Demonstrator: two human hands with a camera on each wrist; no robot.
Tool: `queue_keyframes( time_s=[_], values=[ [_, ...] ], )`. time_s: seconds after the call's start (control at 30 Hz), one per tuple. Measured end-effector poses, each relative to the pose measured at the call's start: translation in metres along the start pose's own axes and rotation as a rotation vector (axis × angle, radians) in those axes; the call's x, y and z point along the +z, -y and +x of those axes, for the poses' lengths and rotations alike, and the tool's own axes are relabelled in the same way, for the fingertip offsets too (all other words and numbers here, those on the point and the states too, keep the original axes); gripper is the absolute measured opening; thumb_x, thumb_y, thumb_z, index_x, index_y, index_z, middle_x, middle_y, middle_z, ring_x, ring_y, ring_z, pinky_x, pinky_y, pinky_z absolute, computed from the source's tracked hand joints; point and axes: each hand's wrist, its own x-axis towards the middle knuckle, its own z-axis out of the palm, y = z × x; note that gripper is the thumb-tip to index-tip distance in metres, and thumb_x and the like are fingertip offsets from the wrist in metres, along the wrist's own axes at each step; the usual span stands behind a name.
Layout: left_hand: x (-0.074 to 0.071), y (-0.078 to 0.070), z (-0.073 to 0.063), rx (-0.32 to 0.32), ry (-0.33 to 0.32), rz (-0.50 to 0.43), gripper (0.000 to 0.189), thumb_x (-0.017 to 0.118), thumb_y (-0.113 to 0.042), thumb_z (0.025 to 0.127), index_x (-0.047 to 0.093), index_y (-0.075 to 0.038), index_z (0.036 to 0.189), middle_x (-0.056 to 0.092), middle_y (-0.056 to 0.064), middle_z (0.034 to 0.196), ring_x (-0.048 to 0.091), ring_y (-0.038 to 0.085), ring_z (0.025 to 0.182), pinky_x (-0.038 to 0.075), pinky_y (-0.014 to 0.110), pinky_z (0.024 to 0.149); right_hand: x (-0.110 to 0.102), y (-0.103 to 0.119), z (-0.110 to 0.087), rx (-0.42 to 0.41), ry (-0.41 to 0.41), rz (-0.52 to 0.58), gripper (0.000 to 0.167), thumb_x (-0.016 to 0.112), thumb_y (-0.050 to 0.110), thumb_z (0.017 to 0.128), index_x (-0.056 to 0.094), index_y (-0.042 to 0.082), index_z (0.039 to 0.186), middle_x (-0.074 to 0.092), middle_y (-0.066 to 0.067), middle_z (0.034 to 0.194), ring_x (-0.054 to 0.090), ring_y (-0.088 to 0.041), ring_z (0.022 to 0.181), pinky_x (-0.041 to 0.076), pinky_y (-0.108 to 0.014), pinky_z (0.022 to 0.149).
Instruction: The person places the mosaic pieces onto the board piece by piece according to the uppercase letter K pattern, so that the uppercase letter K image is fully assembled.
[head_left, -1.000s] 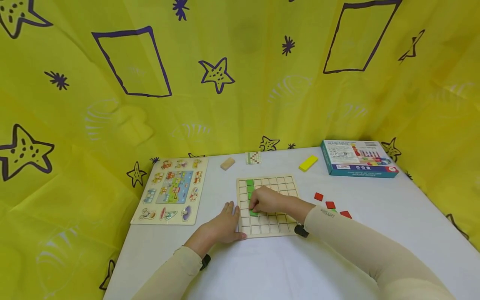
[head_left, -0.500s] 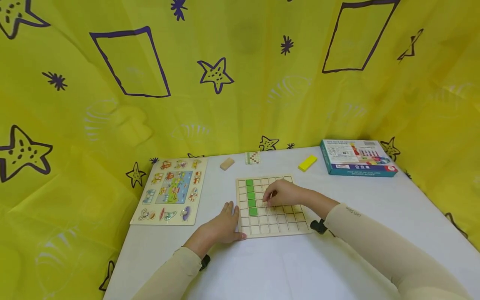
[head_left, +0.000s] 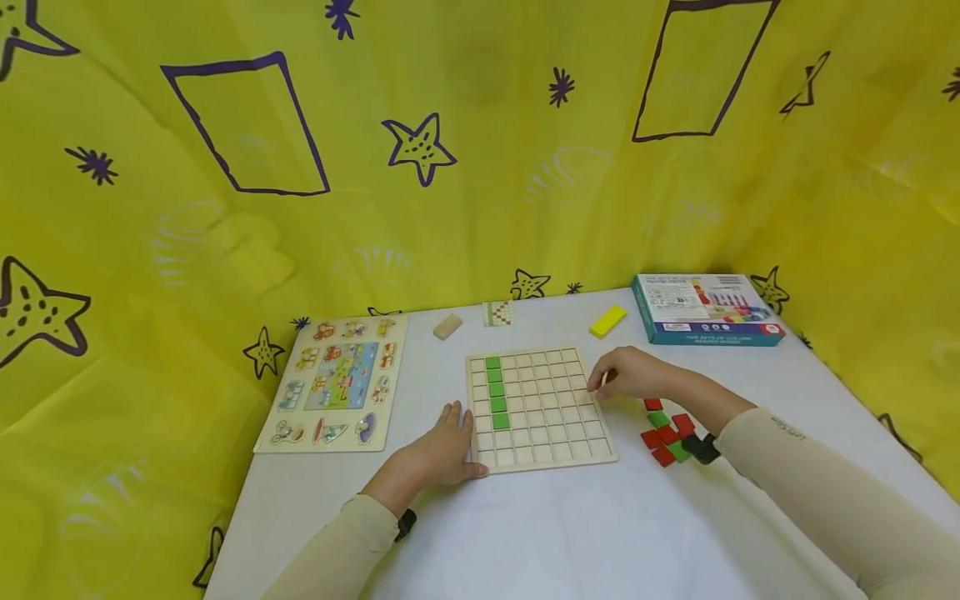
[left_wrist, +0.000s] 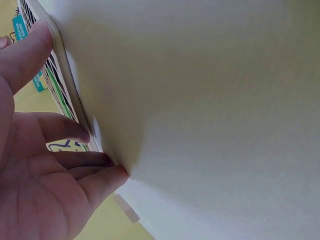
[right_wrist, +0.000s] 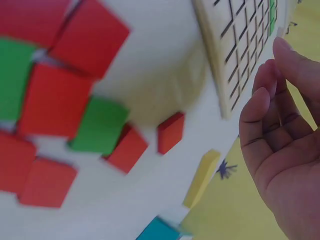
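A wooden grid board [head_left: 555,400] lies flat on the table, with several green square tiles [head_left: 497,390] in one column near its left side. My left hand [head_left: 444,450] rests at the board's left edge. In the left wrist view its thumb [left_wrist: 37,40] touches the board's corner and the other fingers reach down along the side. Over the board's right edge is my right hand [head_left: 630,373], its fingers loosely bent and holding nothing in the right wrist view. Just below it lie loose red tiles [head_left: 667,435] and green tiles [head_left: 678,451] on the table, partly hidden by the wrist camera.
A picture puzzle board [head_left: 333,383] lies on the left. At the back are a plain wooden block [head_left: 447,326], a small pattern card [head_left: 498,313], a yellow block [head_left: 607,321] and a teal-edged box [head_left: 705,310]. A yellow curtain [head_left: 480,233] hangs behind the table.
My right hand has left the green column and moved right across the board to its right edge, uncovering the tiles. My left hand has stayed at the board's left edge.
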Motion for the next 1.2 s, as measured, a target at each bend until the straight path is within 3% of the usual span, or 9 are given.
queue_keyframes(
  time_s=[0.33, 0.53, 0.87, 1.2],
  values=[
    [0.004, 0.003, 0.002, -0.01, -0.003, 0.004, 0.096, 0.066, -0.051, 0.093, 0.025, 0.011, 0.154, 0.015, 0.034, 0.16, 0.013, 0.046, 0.15, 0.024, 0.047, 0.119, -0.009, -0.027, -0.033, 0.087, 0.005, 0.016, 0.015, 0.075, 0.005, 0.089, 0.077, 0.008, 0.104, 0.066, -0.002, 0.09, 0.056, -0.02, 0.082, 0.054, -0.033, 0.072],
    [0.003, 0.003, 0.0, -0.003, -0.002, 0.008, 0.096, 0.066, -0.052, 0.093, 0.025, 0.012, 0.153, 0.015, 0.035, 0.16, 0.013, 0.046, 0.15, 0.024, 0.047, 0.119, -0.01, -0.043, -0.047, 0.093, 0.02, -0.013, 0.017, 0.078, 0.005, 0.087, 0.078, 0.009, 0.104, 0.065, 0.0, 0.09, 0.055, -0.02, 0.086, 0.053, -0.03, 0.072],
    [-0.001, 0.002, -0.001, 0.012, -0.008, 0.003, 0.097, 0.068, -0.051, 0.093, 0.026, 0.013, 0.152, 0.015, 0.036, 0.159, 0.013, 0.047, 0.149, 0.023, 0.047, 0.12, -0.007, -0.063, -0.059, 0.093, 0.035, -0.049, 0.022, 0.079, 0.005, 0.084, 0.079, 0.01, 0.105, 0.063, 0.001, 0.093, 0.053, -0.02, 0.089, 0.053, -0.029, 0.072],
    [0.0, 0.001, 0.0, 0.008, -0.004, -0.015, 0.098, 0.068, -0.051, 0.092, 0.025, 0.013, 0.153, 0.015, 0.035, 0.159, 0.013, 0.046, 0.15, 0.023, 0.048, 0.12, -0.004, -0.061, -0.06, 0.106, 0.023, -0.054, 0.022, 0.08, 0.003, 0.082, 0.071, 0.011, 0.1, 0.058, -0.001, 0.089, 0.052, -0.02, 0.086, 0.052, -0.028, 0.068]
  ],
)
